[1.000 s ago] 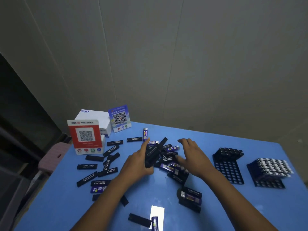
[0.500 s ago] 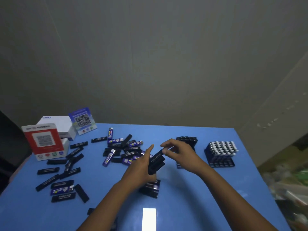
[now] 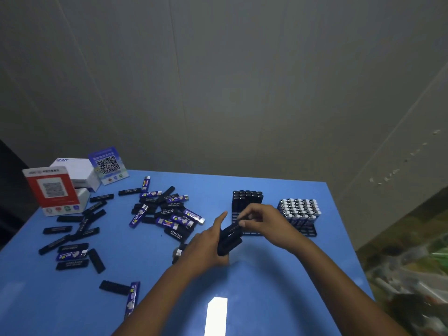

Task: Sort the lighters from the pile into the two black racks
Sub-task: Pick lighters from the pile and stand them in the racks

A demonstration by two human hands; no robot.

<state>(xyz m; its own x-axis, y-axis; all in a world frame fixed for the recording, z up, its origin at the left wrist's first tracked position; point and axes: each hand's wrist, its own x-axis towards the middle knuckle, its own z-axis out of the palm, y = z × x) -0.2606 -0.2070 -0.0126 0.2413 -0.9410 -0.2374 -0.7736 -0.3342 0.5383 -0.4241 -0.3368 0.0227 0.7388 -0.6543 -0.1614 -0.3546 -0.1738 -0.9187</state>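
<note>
My left hand (image 3: pixel 206 246) grips a bundle of black lighters (image 3: pixel 229 241) above the blue table (image 3: pixel 254 287). My right hand (image 3: pixel 265 221) pinches the top end of one black lighter in that bundle. Just behind my hands stands a black rack (image 3: pixel 246 198) holding several black lighters. To its right a second black rack (image 3: pixel 300 212) is packed with blue lighters with silver tops. A pile of black and blue lighters (image 3: pixel 167 209) lies at table centre-left, and more black lighters (image 3: pixel 72 234) are scattered on the left.
A red QR-code stand (image 3: pixel 52 190), a white box (image 3: pixel 77 170) and a blue QR-code stand (image 3: pixel 108 164) stand at the table's back left. Two lighters (image 3: pixel 126 291) lie near the front edge. Clutter lies on the floor past the table's right edge.
My hands have lifted from the pile with a bundle of black lighters and moved right, close to the racks. My right hand now pinches one lighter of the bundle. The view swung right.
</note>
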